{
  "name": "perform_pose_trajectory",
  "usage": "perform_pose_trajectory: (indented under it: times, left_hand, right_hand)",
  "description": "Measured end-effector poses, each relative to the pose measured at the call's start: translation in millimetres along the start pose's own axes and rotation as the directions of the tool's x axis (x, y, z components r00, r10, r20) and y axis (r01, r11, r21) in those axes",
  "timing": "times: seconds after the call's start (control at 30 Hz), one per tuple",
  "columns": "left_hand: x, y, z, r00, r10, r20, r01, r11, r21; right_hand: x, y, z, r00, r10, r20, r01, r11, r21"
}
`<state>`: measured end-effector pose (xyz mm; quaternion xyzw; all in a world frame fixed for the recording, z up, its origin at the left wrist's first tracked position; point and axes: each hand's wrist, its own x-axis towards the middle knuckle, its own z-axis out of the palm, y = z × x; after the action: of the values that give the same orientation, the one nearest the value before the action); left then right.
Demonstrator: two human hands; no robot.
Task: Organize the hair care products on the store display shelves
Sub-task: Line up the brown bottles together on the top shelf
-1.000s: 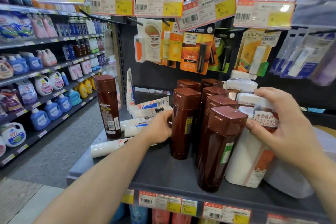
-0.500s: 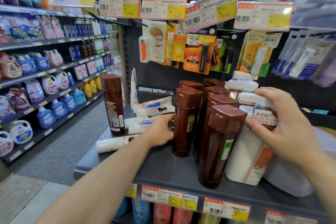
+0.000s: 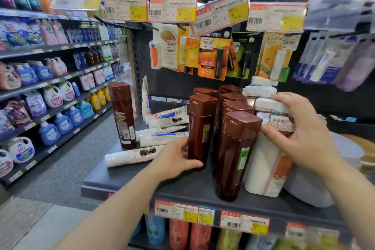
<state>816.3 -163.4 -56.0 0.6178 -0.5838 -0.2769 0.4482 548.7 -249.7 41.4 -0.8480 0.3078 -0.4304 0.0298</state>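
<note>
Several brown bottles stand in rows on the dark shelf (image 3: 121,180). My left hand (image 3: 174,160) grips the base of the left-front brown bottle (image 3: 200,128). The nearest brown bottle (image 3: 235,156) stands at the shelf's front edge. To its right stand white bottles with red labels; my right hand (image 3: 300,136) holds the top of the front white bottle (image 3: 263,168), thumb on its left side. One more brown bottle (image 3: 122,115) stands alone at the left. White tubes (image 3: 129,156) lie flat between it and the rows.
Lip balm cards (image 3: 213,57) hang on hooks behind the shelf, under price tags (image 3: 172,9). A white lidded tub (image 3: 349,148) sits at the right. Price labels (image 3: 205,212) line the shelf's front edge. An aisle with detergent shelves (image 3: 40,91) runs along the left.
My left hand has slid down and forward around the base of the left-front brown bottle. The view has shifted slightly right. My right hand stays on the white bottle.
</note>
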Motion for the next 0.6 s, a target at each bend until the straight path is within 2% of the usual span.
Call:
perform_pose_trajectory:
  times: [0.2,0.6]
  left_hand:
    - [-9.9,1.8,2.1,1.0,0.007,0.017,-0.008,0.999,0.035]
    - [-18.2,7.9,11.2,0.999,-0.044,0.0,0.044,0.998,-0.041]
  right_hand:
    - [-0.2,-0.4,-1.2,1.0,-0.007,0.002,0.007,1.0,0.009]
    - [-2.7,1.5,-7.6,1.0,0.02,0.022,-0.02,1.0,-0.012]
